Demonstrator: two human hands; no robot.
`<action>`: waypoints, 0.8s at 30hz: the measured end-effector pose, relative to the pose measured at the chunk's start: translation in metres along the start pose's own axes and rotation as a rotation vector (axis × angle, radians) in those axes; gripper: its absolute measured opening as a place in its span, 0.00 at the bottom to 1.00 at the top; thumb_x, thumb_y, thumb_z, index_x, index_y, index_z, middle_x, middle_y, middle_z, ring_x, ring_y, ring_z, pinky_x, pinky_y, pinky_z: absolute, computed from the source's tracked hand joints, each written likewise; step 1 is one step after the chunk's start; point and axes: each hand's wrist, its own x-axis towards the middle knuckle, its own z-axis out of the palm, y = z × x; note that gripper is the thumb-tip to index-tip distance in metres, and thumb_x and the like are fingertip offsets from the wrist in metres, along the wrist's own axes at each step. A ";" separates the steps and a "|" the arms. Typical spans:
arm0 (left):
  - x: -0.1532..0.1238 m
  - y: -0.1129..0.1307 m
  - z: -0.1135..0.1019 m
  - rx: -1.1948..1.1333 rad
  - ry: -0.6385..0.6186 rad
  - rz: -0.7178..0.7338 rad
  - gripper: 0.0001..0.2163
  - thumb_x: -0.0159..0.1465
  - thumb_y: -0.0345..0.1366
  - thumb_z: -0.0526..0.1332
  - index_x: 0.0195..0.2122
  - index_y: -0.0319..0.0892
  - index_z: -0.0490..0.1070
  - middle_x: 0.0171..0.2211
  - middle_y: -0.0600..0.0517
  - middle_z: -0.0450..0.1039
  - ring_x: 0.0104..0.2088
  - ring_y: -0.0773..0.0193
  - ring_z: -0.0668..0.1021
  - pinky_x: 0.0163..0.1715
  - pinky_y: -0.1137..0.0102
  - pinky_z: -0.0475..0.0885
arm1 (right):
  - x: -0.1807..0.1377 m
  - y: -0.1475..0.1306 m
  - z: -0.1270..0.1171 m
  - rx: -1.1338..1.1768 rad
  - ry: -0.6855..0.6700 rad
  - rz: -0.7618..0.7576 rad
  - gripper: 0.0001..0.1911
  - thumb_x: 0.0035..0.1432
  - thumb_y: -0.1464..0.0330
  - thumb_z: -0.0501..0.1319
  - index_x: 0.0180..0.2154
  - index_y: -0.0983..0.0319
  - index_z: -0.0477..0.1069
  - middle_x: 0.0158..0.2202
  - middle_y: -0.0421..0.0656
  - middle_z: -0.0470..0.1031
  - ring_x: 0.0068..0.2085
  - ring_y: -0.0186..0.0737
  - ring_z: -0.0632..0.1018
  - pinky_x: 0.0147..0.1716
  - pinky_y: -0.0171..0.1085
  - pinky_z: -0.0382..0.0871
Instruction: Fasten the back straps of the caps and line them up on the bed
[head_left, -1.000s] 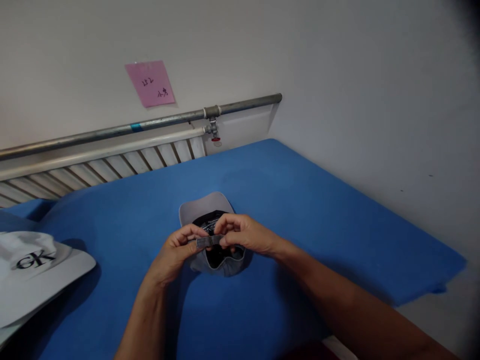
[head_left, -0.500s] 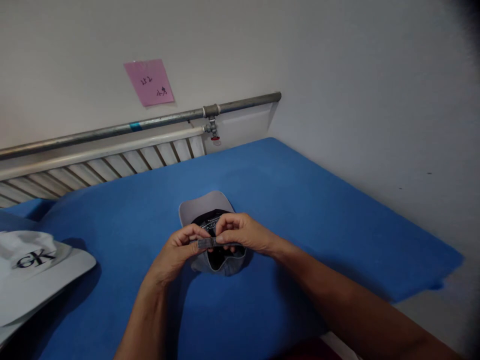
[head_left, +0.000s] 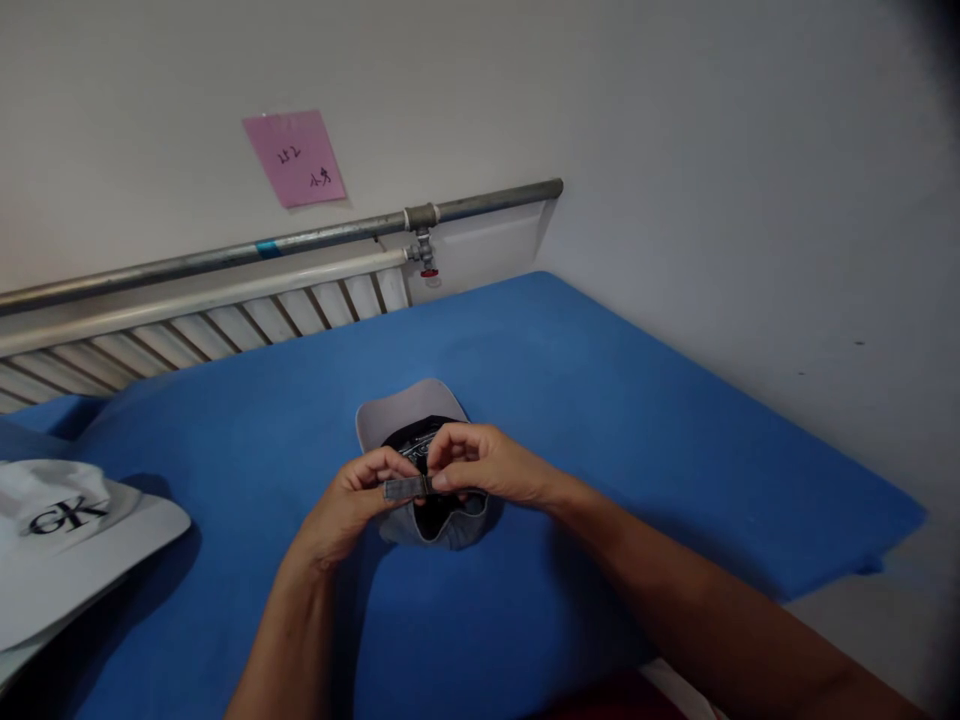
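Observation:
A grey baseball cap lies on the blue-covered surface with its brim pointing away from me and its dark inside showing. Its back strap is raised between my hands, with a small buckle near the right fingertips. My left hand pinches the strap from the left, the thumb beneath it. Thumb and fingers of my right hand are closed on the strap at the buckle. The fingers partly hide the strap and the cap's opening.
White caps with dark lettering sit stacked at the left on the blue cover. Behind stand a radiator, a metal pipe and a valve. A pink paper hangs on the wall.
More of the strap's end now sticks out to the left of the buckle. Both hands stay at the back of the cap; the view has shifted slightly.

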 end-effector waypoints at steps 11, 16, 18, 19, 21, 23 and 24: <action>0.002 0.000 0.002 0.053 -0.007 0.003 0.07 0.53 0.33 0.70 0.32 0.41 0.74 0.27 0.54 0.78 0.28 0.70 0.77 0.31 0.77 0.69 | 0.000 -0.001 -0.003 -0.045 0.059 -0.073 0.05 0.51 0.70 0.63 0.33 0.62 0.70 0.28 0.37 0.72 0.29 0.30 0.73 0.32 0.33 0.67; 0.003 -0.002 0.006 0.047 0.020 -0.013 0.11 0.51 0.32 0.71 0.30 0.41 0.70 0.23 0.58 0.73 0.25 0.73 0.73 0.28 0.78 0.66 | -0.001 -0.002 0.004 -0.376 0.070 -0.326 0.08 0.53 0.69 0.65 0.38 0.60 0.74 0.38 0.40 0.73 0.41 0.36 0.74 0.44 0.39 0.67; 0.004 -0.003 0.008 0.037 0.035 -0.018 0.13 0.49 0.32 0.72 0.28 0.40 0.68 0.22 0.60 0.69 0.23 0.75 0.70 0.25 0.79 0.63 | -0.002 0.000 0.008 -0.516 0.035 -0.432 0.08 0.53 0.70 0.66 0.38 0.58 0.75 0.43 0.42 0.72 0.48 0.39 0.71 0.51 0.42 0.64; 0.004 -0.003 0.008 0.030 0.039 -0.023 0.14 0.48 0.33 0.73 0.28 0.40 0.67 0.22 0.60 0.68 0.23 0.76 0.69 0.25 0.79 0.62 | -0.002 0.001 0.010 -0.553 0.024 -0.458 0.08 0.53 0.70 0.65 0.37 0.58 0.75 0.44 0.42 0.71 0.51 0.39 0.70 0.53 0.43 0.62; 0.006 -0.003 0.010 0.022 0.037 -0.041 0.15 0.47 0.35 0.73 0.29 0.40 0.67 0.22 0.60 0.69 0.23 0.75 0.69 0.25 0.79 0.62 | -0.002 0.002 0.011 -0.579 0.021 -0.456 0.05 0.54 0.71 0.65 0.35 0.58 0.75 0.45 0.42 0.71 0.52 0.39 0.69 0.54 0.43 0.61; 0.006 -0.002 0.010 0.034 0.028 -0.056 0.14 0.48 0.35 0.72 0.29 0.40 0.68 0.23 0.58 0.71 0.24 0.74 0.70 0.26 0.78 0.63 | -0.002 0.001 0.010 -0.549 0.021 -0.420 0.03 0.54 0.72 0.64 0.32 0.59 0.74 0.44 0.42 0.71 0.52 0.39 0.69 0.55 0.44 0.60; 0.006 -0.001 0.009 0.041 0.026 -0.056 0.13 0.49 0.35 0.72 0.30 0.40 0.69 0.24 0.58 0.71 0.24 0.74 0.71 0.27 0.78 0.64 | -0.002 0.001 0.009 -0.503 0.017 -0.399 0.02 0.54 0.72 0.64 0.30 0.60 0.74 0.44 0.42 0.71 0.52 0.39 0.70 0.55 0.44 0.60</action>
